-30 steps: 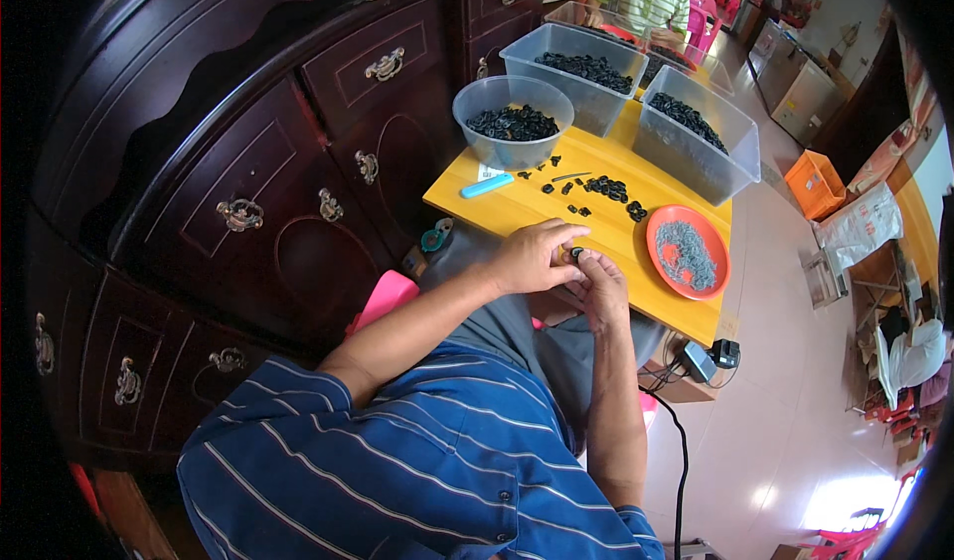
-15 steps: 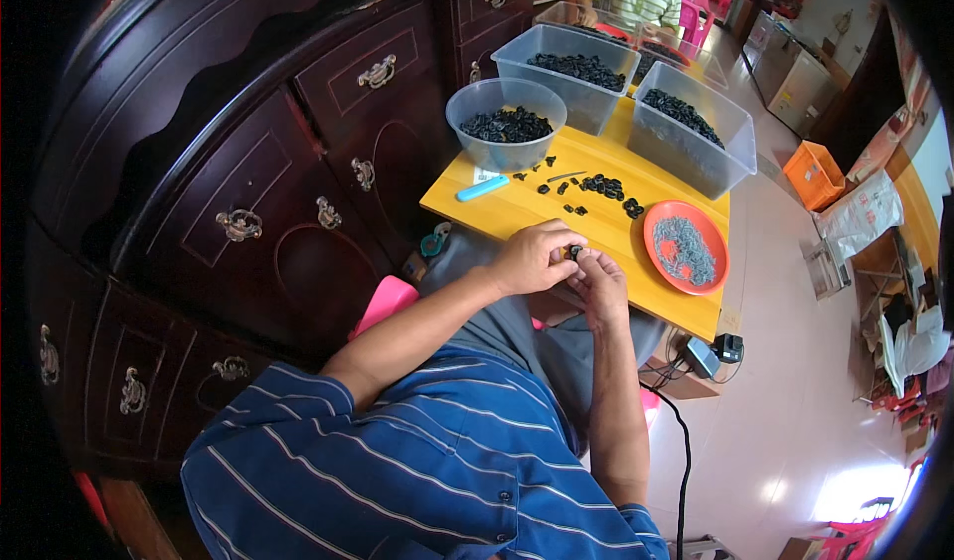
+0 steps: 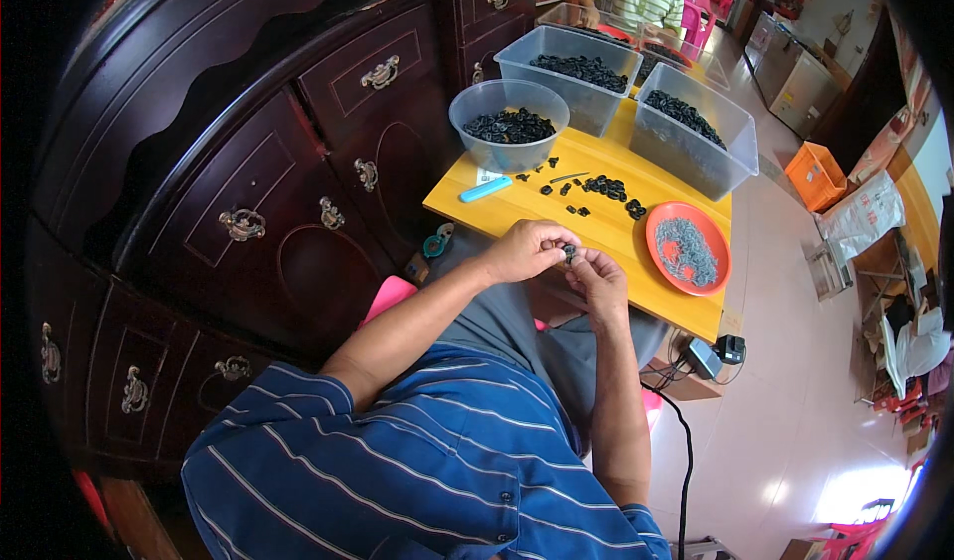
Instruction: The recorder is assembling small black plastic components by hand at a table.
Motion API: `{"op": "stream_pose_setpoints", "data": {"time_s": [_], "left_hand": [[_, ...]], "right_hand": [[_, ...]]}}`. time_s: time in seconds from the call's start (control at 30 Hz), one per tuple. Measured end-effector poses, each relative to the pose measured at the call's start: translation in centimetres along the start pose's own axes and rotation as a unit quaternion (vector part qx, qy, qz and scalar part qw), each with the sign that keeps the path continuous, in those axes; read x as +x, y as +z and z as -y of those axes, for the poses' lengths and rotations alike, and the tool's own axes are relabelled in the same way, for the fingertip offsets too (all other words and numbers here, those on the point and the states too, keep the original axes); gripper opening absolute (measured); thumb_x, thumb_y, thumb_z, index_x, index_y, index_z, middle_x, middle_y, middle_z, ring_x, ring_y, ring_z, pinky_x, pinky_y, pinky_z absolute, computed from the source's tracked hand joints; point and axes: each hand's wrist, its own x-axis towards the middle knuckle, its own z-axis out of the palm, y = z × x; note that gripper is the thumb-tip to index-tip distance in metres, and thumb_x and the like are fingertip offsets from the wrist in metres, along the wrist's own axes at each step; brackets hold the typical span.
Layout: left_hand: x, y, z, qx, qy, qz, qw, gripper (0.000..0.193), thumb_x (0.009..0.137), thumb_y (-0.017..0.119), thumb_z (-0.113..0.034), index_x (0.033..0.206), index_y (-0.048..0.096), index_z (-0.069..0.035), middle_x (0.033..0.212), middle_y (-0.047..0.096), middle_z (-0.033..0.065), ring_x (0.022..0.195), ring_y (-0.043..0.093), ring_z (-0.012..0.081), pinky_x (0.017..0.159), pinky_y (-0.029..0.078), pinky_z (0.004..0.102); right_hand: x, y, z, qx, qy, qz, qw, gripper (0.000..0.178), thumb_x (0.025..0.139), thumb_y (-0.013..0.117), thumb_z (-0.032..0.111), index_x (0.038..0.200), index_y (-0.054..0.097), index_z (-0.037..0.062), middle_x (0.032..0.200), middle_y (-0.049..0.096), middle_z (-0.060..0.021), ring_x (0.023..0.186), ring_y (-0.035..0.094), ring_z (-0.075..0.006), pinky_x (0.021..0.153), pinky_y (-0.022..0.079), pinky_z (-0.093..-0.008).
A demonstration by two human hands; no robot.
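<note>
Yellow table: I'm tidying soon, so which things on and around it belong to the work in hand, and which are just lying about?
Seemingly in use: small black piece between left hand and right hand; loose black pieces; red plate of grey bits; round tub of black pieces.

Likely just lying about: orange crate; whitish bag; light-blue object (use unclear).

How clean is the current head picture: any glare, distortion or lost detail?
Head view: glare burns out a patch at lower right, with a smaller highlight on the floor; head view: fisheye distortion bends the dark cabinet toward the black rim; head view: the small black piece between the fingers is too small to make out.
</note>
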Motion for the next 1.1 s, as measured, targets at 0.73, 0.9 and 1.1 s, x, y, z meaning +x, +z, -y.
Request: {"op": "stream_pose_setpoints", "data": {"time_s": [0.73,0.9,1.1], "left_hand": [[0.5,-0.2,0.1,0.019,0.007,0.042,0.999,0.031,0.084,0.071,-0.001,0.115,0.073,-0.003,0.094,0.073,0.0064,0.083,0.068,0.0116,0.077,0.055,0.0280],[0.4,0.6,-0.8,0.073,0.045,0.005,0.996,0.039,0.078,0.080,-0.004,0.116,0.073,-0.005,0.088,0.065,0.0043,0.072,0.063,0.0099,0.067,0.053,0.0275],[0.3,1.6,-0.9,0.128,0.091,-0.043,0.987,0.042,0.077,0.079,-0.004,0.118,0.071,-0.004,0.099,0.068,0.0094,0.076,0.069,0.0184,0.070,0.057,0.0312]], "right_hand": [[-0.2,0.4,0.4,0.005,-0.053,-0.041,0.998,0.024,0.093,0.069,0.001,0.115,0.061,0.0005,0.081,0.068,-0.0017,0.067,0.058,-0.0077,0.063,0.047,-0.0207],[-0.1,0.3,0.3,0.040,-0.063,-0.049,0.996,0.021,0.093,0.071,0.003,0.113,0.063,0.0011,0.079,0.067,-0.0011,0.065,0.057,-0.0070,0.061,0.046,-0.0201],[0.3,0.0,-0.4,0.055,-0.069,-0.064,0.994,0.020,0.094,0.070,0.003,0.113,0.066,0.0018,0.080,0.068,0.0009,0.065,0.056,-0.0055,0.060,0.045,-0.0186]]}}
